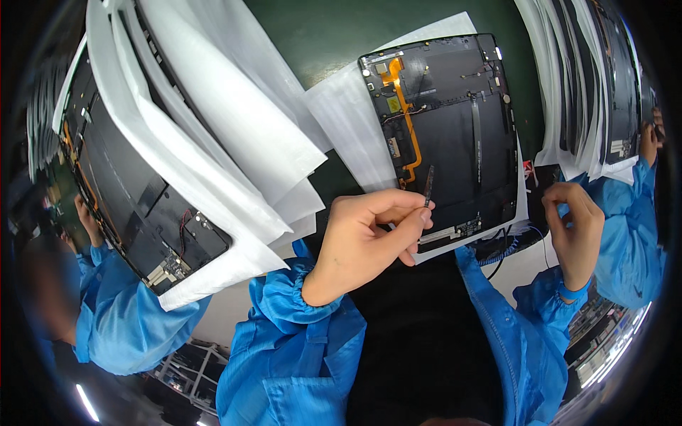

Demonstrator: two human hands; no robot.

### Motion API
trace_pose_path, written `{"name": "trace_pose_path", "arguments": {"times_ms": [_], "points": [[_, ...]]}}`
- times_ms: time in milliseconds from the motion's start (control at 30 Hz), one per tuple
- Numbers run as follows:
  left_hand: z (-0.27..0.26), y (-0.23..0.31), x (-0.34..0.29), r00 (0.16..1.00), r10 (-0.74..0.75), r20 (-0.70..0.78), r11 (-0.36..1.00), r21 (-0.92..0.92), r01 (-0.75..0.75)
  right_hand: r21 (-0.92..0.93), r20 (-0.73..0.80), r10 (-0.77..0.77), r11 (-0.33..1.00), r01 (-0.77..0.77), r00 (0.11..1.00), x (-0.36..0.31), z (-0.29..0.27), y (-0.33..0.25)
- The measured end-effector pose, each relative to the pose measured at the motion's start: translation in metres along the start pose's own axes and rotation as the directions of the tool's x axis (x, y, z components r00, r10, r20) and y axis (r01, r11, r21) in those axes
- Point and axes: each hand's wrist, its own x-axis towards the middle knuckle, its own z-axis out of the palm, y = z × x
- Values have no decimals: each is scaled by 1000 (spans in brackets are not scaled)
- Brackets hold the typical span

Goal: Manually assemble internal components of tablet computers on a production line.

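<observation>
My left hand (pixel 366 238) is over the lower left part of an opened tablet housing (pixel 451 135). Between its thumb and forefinger it pinches a thin dark strip (pixel 429 186), which points up and away over the black inner face. An orange flex cable (pixel 408 128) runs down the housing's left side. Beneath the housing lies a white protective sheet (pixel 348 117). My right hand (pixel 577 231) is raised to the right of the housing, apart from it. Its fingers are curled together; whatever they hold, if anything, is too small to make out.
Housings layered with white sheets (pixel 234 92) stand at the left, and another such stack (pixel 568 78) is at the right. A blue coiled cord (pixel 506 254) hangs by the near table edge. Blue-sleeved people (pixel 131 319) are on both sides. The tabletop (pixel 320 35) is dark green.
</observation>
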Motion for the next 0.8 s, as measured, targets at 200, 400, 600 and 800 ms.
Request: {"name": "trace_pose_path", "arguments": {"times_ms": [200,400,600,800], "points": [[0,16,2,996,37,79,957,285,-58,90,-55,-500,859,503,864,42,44,-65],[-6,27,25,690,649,320,235,778,-583,271,-149,-519,797,540,841,68,66,-48],[-27,18,44,697,528,486,-54,838,-544,227,-208,-416,860,458,885,102,66,-42],[-31,15,48,682,523,511,-52,818,-572,276,-242,-361,864,421,901,113,79,-33]]}}
